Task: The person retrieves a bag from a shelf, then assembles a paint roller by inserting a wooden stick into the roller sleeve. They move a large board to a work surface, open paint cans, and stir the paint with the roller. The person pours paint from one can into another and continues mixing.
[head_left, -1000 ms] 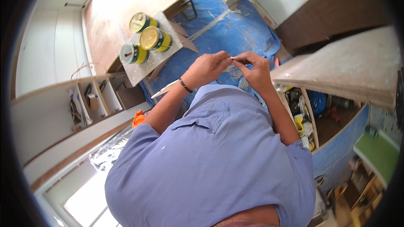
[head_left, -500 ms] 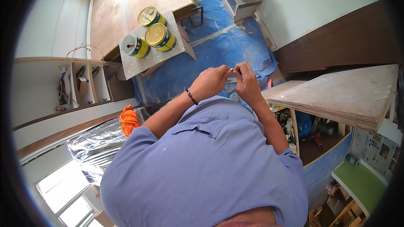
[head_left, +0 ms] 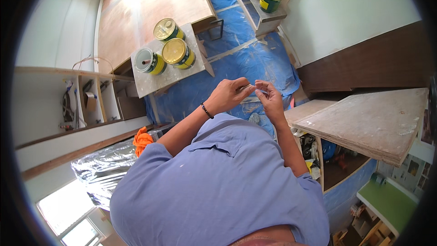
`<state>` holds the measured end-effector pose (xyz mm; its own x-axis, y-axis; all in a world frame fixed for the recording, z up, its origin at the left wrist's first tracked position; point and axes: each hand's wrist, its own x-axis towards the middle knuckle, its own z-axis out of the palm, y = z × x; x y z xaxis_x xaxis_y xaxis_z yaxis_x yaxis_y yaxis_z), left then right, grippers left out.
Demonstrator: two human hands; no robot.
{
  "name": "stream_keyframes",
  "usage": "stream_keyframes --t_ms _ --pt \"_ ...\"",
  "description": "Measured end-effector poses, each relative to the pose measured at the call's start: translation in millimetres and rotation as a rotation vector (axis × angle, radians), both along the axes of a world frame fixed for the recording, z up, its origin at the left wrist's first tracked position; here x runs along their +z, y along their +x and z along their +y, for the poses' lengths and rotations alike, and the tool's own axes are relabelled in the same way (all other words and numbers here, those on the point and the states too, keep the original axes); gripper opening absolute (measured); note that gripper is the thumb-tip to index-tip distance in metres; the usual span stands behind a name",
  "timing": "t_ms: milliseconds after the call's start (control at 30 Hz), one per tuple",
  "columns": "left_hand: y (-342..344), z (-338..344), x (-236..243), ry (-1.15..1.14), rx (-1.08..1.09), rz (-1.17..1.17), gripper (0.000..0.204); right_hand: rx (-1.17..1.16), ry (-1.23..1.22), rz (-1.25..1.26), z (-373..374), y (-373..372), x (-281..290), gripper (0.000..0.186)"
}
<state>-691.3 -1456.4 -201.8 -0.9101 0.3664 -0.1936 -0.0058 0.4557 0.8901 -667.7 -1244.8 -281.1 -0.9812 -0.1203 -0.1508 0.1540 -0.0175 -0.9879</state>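
My left hand (head_left: 229, 94), a dark beaded bracelet at its wrist, is closed in a pinch on a small pale strip (head_left: 246, 87). What the strip is made of is too small to tell. Just beside its end is my right hand (head_left: 272, 102), with thumb and fingertips bent toward the strip and a little apart. Both hands are held in front of my body, above a floor covered with blue plastic sheeting (head_left: 232, 73).
Several paint tins, one a closed gold-lidded tin (head_left: 175, 51), stand on a small bench (head_left: 150, 84) ahead left. More tins sit on a stool (head_left: 268, 23) at the far right. A thick board (head_left: 364, 114) juts in on the right. An orange cloth (head_left: 142, 141) lies left.
The fingertips of my right hand have parted slightly from those of my left. Both hands are a little lower in view, and the surroundings have shifted slightly.
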Motion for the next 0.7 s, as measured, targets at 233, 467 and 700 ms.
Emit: stream_keyframes --t_ms 233,467,700 --pt "-41 -13 -35 0.238 -0.068 -0.025 0.029 0.022 0.276 -0.189 -7 13 -9 0.028" --pt "-76 -6 -53 0.208 -0.084 -0.249 0.037 -0.241 0.471 -0.386 50 142 -71 0.026" --pt "-98 -13 -95 0.097 -0.022 -0.421 0.049 -1.050 0.669 -0.546 167 299 -127 0.027"
